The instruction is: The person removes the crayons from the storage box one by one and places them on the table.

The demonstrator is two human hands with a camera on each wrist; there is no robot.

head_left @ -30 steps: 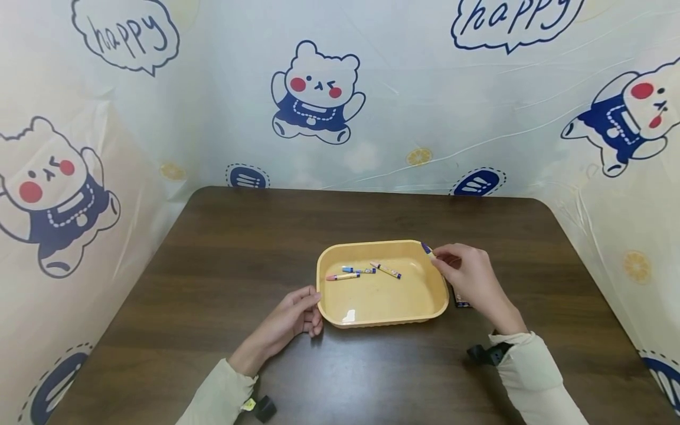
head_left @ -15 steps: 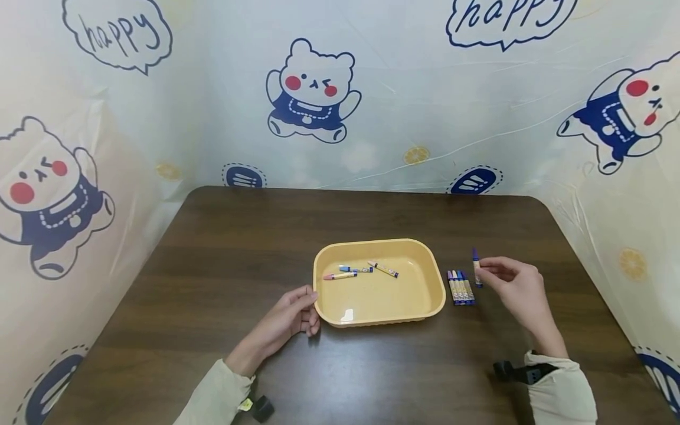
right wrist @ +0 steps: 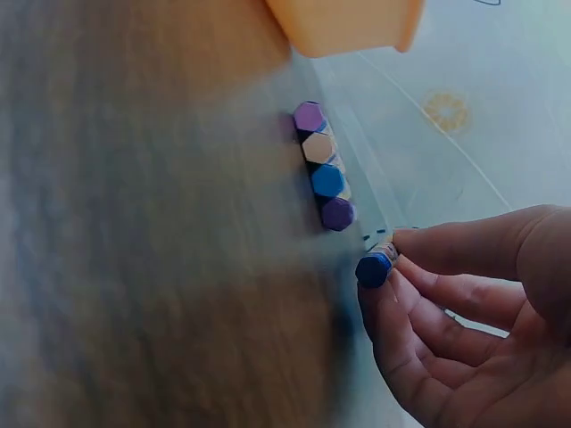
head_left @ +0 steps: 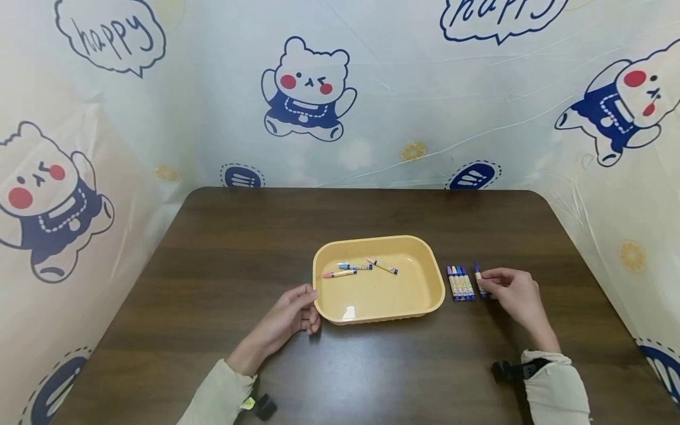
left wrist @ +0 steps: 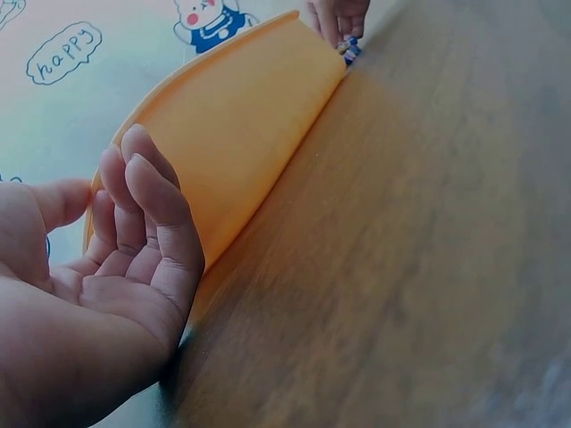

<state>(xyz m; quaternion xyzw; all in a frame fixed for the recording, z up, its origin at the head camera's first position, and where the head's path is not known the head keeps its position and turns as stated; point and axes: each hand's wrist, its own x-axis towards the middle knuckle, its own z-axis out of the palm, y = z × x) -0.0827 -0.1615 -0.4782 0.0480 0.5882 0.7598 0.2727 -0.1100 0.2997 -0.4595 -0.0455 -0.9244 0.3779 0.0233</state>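
My left hand [head_left: 289,316] grips the left end of a yellow plastic tray [head_left: 382,304], thumb at the rim and fingers curled against the outer wall, as the left wrist view shows. Inside the tray lie three crayons: a light blue crayon [head_left: 355,267], a pinkish-orange crayon [head_left: 340,274] and a pale pink crayon [head_left: 383,267]. To the right of the tray, my right hand [head_left: 515,298] pinches a dark blue crayon [right wrist: 376,268] between thumb and fingers, low over the table. Just left of it, several crayons [head_left: 461,283] lie side by side in a neat row, tips pointing away.
The dark wooden table [head_left: 239,236] extends on all sides of the tray. A pale curtain [head_left: 372,106] with printed bears rises behind the table's far edge and at both sides. Each wrist carries a small black camera, such as the right wrist camera [head_left: 510,372].
My right hand has carried the dark blue crayon from the tray's right rim out to the right and lowered it beside the row. The left hand stays on the tray.
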